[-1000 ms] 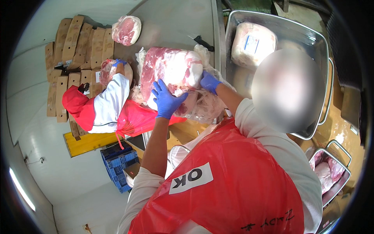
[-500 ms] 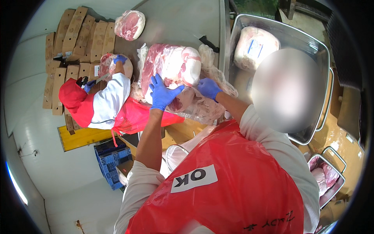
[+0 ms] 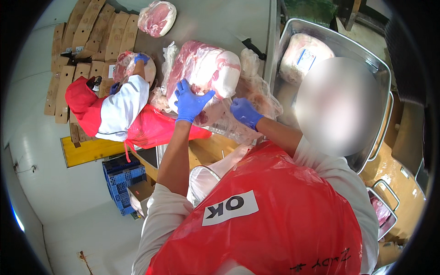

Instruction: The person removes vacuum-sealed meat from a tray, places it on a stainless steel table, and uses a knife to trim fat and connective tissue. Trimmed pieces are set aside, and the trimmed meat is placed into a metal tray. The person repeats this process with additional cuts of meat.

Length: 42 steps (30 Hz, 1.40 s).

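A large slab of raw meat (image 3: 204, 64), red with a thick white fat side, lies in front of me on loose clear plastic wrap (image 3: 263, 94). My left hand (image 3: 190, 104), in a blue glove, rests on its near side with the fingers spread. To the right, my right hand (image 3: 246, 113), also gloved in blue, is closed on the plastic wrap beside the meat's near right corner. More meat shows under and behind my left hand, partly hidden by it. A knife with a black handle (image 3: 253, 47) lies on the table beyond the plastic.
Another meat piece (image 3: 157, 19) sits at the far left of the grey table (image 3: 208, 23). A co-worker (image 3: 120, 110) handles meat (image 3: 124, 64) on my left. A metal tub (image 3: 388, 68) with wrapped meat (image 3: 305, 56) stands right. Stacked cardboard boxes (image 3: 128, 34) and blue crates (image 3: 121, 183) are at left.
My right hand has pulled back a little toward me, away from the meat. My left hand stays spread on the meat. The co-worker's knife no longer shows, and the whole view has shifted slightly.
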{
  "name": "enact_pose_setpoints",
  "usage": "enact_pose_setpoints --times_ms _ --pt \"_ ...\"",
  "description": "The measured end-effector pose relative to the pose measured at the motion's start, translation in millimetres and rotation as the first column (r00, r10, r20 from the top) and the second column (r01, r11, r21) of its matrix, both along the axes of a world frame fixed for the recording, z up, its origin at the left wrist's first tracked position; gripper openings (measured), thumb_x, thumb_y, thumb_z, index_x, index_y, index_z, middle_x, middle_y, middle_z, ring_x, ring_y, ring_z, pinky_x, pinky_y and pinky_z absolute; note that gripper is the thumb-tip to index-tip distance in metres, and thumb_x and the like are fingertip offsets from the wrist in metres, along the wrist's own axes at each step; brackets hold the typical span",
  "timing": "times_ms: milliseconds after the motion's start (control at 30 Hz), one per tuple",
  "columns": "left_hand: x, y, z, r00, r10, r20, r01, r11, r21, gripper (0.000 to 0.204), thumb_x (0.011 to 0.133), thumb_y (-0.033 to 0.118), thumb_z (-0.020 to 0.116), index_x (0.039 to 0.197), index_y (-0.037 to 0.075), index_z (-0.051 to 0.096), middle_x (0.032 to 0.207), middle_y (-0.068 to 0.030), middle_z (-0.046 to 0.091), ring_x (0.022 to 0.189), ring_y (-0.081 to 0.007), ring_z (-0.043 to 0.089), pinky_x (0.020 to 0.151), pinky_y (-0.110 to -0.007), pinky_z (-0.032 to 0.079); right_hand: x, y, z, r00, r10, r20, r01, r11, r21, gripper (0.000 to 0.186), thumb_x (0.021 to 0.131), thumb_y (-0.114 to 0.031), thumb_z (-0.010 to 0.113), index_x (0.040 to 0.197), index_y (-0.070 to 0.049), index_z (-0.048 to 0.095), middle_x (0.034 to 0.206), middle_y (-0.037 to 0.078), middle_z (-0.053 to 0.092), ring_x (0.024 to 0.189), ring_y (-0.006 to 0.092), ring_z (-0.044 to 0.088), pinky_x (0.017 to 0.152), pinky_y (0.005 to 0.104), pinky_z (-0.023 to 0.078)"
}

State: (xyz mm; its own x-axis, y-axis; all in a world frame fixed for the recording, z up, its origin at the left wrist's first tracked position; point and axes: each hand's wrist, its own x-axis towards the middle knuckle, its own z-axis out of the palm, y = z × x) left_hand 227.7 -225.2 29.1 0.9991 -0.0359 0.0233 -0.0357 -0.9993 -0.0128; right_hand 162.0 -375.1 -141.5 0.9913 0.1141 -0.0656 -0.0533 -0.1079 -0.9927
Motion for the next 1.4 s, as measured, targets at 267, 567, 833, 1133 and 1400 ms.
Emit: enact_pose_setpoints --times_ms 267,567,833,1133,1400 --pt "3 -20 -1 0.991 0.133 -0.020 -0.133 0.991 0.007 0.124 0.063 0.070 0.080 0.150 -0.005 0.033 0.149 -0.0235 0.039 0.136 -0.0454 0.041 0.106 -0.065 0.034 -6 -23 39 0.998 0.055 -0.003 -0.055 0.998 0.011 0.023 0.088 -0.021 0.055 0.086 -0.002 0.067 0.090 0.026 0.067 0.085 0.0469 0.065 0.076 0.0529 0.052" --pt "8 -21 0 0.986 0.097 -0.136 -0.091 0.995 0.049 0.137 0.063 0.078 0.074 0.156 -0.004 0.016 0.160 -0.0328 0.017 0.146 -0.0554 0.019 0.110 -0.071 0.023 -8 -44 38 0.959 -0.052 0.279 0.162 0.908 -0.388 0.033 0.085 -0.034 0.065 0.097 -0.003 0.068 0.093 0.021 0.069 0.092 0.0406 0.065 0.079 0.0509 0.049" --pt "26 -10 3 0.974 0.063 -0.217 -0.064 0.998 0.001 0.124 0.078 0.078 0.062 0.157 -0.005 0.014 0.159 -0.0375 0.015 0.144 -0.0616 0.016 0.117 -0.060 0.024 35 -19 25 0.966 0.034 -0.258 0.014 0.983 0.181 0.039 0.083 -0.037 0.075 0.091 0.000 0.069 0.080 0.016 0.069 0.076 0.0284 0.069 0.070 0.0364 0.053" --pt "32 -25 11 0.957 0.090 -0.277 -0.069 0.994 0.084 0.150 0.057 0.084 0.073 0.157 -0.006 0.006 0.160 -0.0376 0.006 0.146 -0.0593 0.006 0.113 -0.069 0.020 56 18 -54 0.988 0.153 0.023 -0.154 0.988 0.008 0.017 0.090 -0.015 0.065 0.088 0.000 0.072 0.072 0.009 0.067 0.065 0.0191 0.066 0.058 0.0355 0.050" --pt "14 -24 6 0.960 0.169 -0.223 -0.160 0.985 0.057 0.151 0.055 0.081 0.078 0.158 -0.003 0.005 0.162 -0.0344 0.005 0.148 -0.0572 0.006 0.111 -0.074 0.017 24 5 31 0.899 0.177 -0.402 0.046 0.873 0.486 0.014 0.092 -0.011 0.063 0.093 0.000 0.071 0.077 0.000 0.062 0.068 0.0101 0.056 0.056 0.0306 0.044"
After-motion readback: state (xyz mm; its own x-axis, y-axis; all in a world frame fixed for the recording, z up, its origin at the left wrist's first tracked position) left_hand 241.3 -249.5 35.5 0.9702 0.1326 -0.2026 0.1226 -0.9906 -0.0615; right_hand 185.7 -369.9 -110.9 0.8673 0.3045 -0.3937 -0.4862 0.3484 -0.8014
